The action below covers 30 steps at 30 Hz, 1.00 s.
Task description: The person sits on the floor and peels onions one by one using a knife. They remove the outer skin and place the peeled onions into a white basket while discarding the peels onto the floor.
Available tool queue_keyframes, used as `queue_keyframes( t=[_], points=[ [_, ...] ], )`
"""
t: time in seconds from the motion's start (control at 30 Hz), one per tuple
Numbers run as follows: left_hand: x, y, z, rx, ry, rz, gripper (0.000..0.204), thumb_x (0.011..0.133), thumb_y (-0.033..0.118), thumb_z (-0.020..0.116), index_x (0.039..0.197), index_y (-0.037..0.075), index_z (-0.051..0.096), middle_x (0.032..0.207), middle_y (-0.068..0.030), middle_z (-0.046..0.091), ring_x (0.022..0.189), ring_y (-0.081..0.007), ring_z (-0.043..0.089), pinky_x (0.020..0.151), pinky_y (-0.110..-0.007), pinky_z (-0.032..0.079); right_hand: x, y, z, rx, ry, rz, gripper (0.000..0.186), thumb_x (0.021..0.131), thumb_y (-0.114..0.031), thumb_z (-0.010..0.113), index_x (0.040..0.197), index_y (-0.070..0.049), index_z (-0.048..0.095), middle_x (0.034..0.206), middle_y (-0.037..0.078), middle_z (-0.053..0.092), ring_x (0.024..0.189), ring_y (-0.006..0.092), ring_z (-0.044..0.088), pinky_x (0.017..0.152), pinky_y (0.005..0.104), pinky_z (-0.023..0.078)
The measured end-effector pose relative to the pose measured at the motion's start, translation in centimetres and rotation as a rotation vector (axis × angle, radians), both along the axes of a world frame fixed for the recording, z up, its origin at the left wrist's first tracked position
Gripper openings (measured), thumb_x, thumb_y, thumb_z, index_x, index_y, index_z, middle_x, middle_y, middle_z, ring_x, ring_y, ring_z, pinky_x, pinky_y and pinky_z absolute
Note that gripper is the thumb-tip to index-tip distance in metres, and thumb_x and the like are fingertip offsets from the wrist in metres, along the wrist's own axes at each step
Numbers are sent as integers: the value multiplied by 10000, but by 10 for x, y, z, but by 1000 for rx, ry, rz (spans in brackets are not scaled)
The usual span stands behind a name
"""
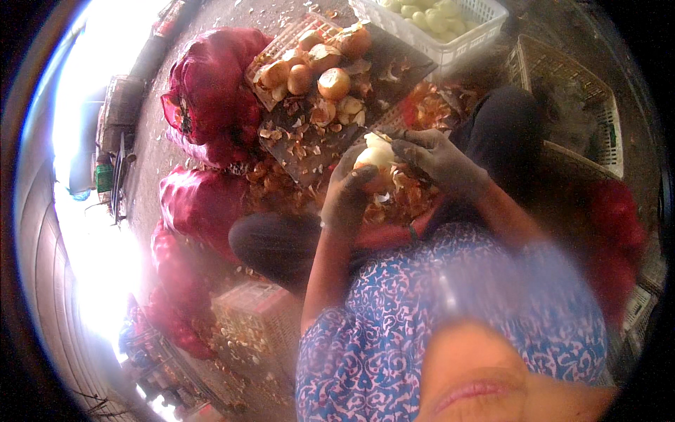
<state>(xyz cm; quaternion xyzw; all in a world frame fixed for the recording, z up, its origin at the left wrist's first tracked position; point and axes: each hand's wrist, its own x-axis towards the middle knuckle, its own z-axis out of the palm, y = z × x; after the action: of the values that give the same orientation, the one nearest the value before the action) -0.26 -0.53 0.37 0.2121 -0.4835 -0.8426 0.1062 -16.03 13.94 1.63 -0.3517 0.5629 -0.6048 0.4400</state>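
Note:
A pale, partly peeled onion (pixel 375 156) is held up over my lap. Gloved, my left hand (pixel 349 188) curls round its left and lower side, thumb toward me. My right hand (pixel 437 158), also in a greyish glove, has its fingers bent closed against the onion's upper right side, where a flap of skin (pixel 383 136) stands up. Whether a small tool sits within those fingers is hidden. Loose brown onion skins (pixel 397 200) lie heaped below both hands. Beyond them, unpeeled onions (pixel 333 84) rest on a dark board (pixel 288 151) among skin scraps.
A tipped white basket (pixel 261 65) lies behind the unpeeled onions. At the far side stands a white crate (pixel 467 50) with peeled onions (pixel 430 17). Red mesh sacks (pixel 214 91) line the left. An open crate (pixel 610 126) stands right, and a box-shaped crate (pixel 256 309) lower left.

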Motion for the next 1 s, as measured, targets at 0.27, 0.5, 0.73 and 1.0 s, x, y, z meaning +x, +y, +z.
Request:
queue_keyframes(
  t=[0.27,0.5,0.73,1.0],
  points=[
    [8,4,5,-39,27,115,690,729,193,738,1350,-18,523,1241,-151,623,1091,-290,647,895,-382,565,-7,1,-16,50,-405,-83,328,1015,-324,583,1102,-15,653,837,-18,623,680,51,557,601,205,469],
    [23,-5,-24,-897,-81,226,756,695,169,858,1341,-9,508,1212,-145,624,1113,-298,622,890,-400,566,-17,-2,-35,-133,38,-283,329,1027,-317,562,1140,-19,645,855,-18,620,714,61,572,641,213,486],
    [25,-7,-70,-252,29,446,741,767,181,849,1370,43,439,1182,-126,596,1085,-274,607,861,-415,572,-5,-4,-15,-33,41,-101,406,1049,-299,538,1360,-40,563,866,-38,580,711,47,504,617,213,427],
    [29,-10,-80,-1382,-301,114,652,866,321,770,1373,120,413,1253,-73,566,1152,-260,561,1037,-480,407,7,-16,-29,-300,384,-62,486,1044,-283,539,1445,-13,492,1068,57,672,933,113,595,831,282,502]
  ],
)
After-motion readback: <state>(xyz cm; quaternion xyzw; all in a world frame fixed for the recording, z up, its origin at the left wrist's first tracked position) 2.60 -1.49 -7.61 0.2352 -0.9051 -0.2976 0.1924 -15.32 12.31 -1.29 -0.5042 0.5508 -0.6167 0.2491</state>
